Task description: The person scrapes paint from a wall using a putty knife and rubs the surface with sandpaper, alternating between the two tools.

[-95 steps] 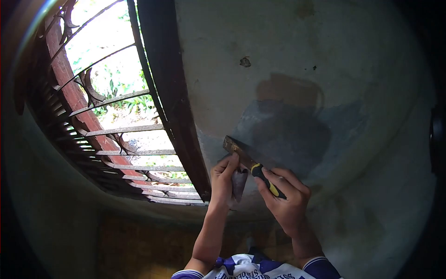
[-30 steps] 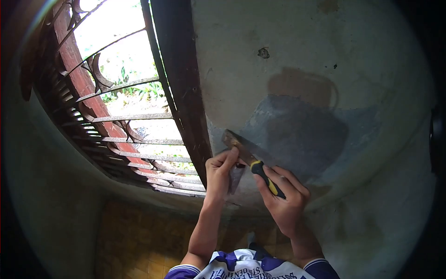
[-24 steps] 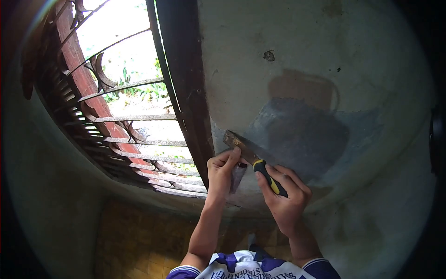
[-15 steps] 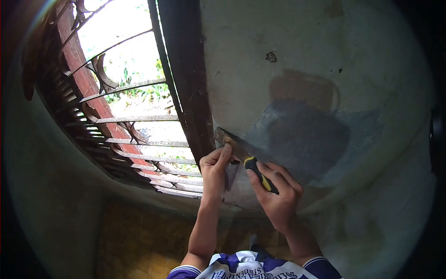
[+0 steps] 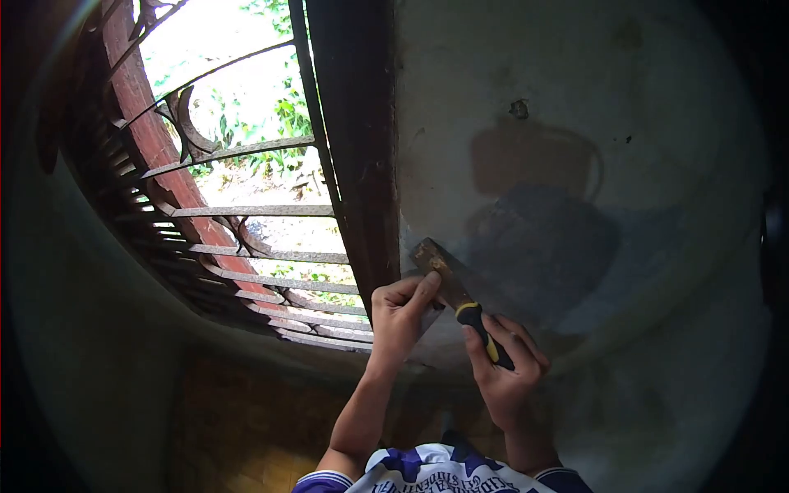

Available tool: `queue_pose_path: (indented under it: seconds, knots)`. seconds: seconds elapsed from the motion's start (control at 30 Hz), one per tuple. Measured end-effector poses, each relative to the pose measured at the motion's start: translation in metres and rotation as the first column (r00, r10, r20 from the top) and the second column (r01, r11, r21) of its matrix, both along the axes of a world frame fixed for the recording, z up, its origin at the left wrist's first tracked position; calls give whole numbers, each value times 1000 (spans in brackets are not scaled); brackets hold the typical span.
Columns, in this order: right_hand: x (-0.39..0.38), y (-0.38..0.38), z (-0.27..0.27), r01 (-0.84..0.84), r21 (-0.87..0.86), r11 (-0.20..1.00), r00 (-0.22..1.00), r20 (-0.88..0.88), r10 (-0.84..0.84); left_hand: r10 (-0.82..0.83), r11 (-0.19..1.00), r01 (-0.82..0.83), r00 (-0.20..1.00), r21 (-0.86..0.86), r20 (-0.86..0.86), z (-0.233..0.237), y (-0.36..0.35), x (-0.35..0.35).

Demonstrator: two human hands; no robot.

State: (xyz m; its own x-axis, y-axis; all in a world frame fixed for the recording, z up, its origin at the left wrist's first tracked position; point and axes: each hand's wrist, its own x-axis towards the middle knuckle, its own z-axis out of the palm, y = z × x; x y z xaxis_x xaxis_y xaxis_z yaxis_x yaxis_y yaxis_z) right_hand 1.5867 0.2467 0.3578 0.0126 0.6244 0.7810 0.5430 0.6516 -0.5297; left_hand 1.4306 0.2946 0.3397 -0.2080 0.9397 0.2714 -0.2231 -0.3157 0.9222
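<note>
My right hand (image 5: pixel 511 370) is closed around the black and yellow handle of a putty knife (image 5: pixel 448 278). The knife's blade points up and to the left, with brownish residue smeared on its face. At the blade's left edge, my left hand (image 5: pixel 400 316) is closed in a pinch, its thumb against the metal near the residue. A dark flat piece shows partly under the left fingers; I cannot make out what it is. Behind the blade is the wall (image 5: pixel 444 164), beside a dark window frame. Whether the blade tip touches the wall cannot be seen.
On the left is a window with a metal grille (image 5: pixel 255 211), bright greenery outside. A dark brown frame post (image 5: pixel 357 148) borders the wall. The wall has a grey patch (image 5: pixel 649 238), a small hole (image 5: pixel 519 108) and shadows. Below lies a brownish floor (image 5: pixel 238 419).
Both hands and the putty knife have shifted slightly right and down in view. The window and wall have also moved right, and the wall looks darker.
</note>
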Motion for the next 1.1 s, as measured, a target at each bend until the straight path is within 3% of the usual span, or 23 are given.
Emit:
queue_pose_path:
  seconds: [0.53,0.67,0.83,0.93,1.1]
  knots:
    - [-18,1,-2,-6,8,1000,996,-91,7,-47,998,47,999,-39,25,16,-1,-16]
    - [-14,-2,-11,23,22,999,995,-97,-20,-3,1000,3,998,-2,-60,-2,5,-11]
    - [-23,2,-7,37,51,998,997,-76,-33,-45,997,47,998,-57,41,16,-1,-19]
    - [-24,-4,-14,32,26,999,994,-104,-29,1,1000,0,999,14,-47,0,5,-17]
    - [-33,9,-15,11,52,999,988,-151,-3,33,999,-34,997,-21,-64,20,0,-24]
